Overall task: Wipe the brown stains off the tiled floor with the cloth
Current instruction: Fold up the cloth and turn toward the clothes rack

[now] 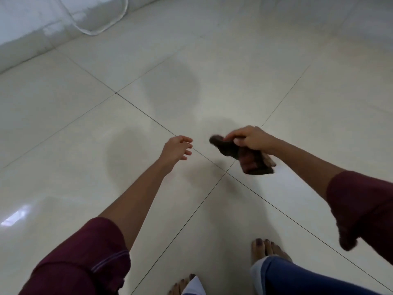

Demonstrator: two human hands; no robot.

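Cloth held above the floor, no stain in sight

Head view: my right hand (248, 139) grips a dark brown cloth (244, 155), bunched and soft, hanging clear of the glossy cream tiled floor (212, 81), likely carried toward a spot. Just left of the cloth, my left hand (177, 147) hangs loose-fingered, holding nothing, probably for balance. Thin dark grout lines (225, 172) cross below the cloth. I see no brown stains; grey patches look like shadows.

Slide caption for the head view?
Right hand holds brown cloth above tiled floor; left hand open.
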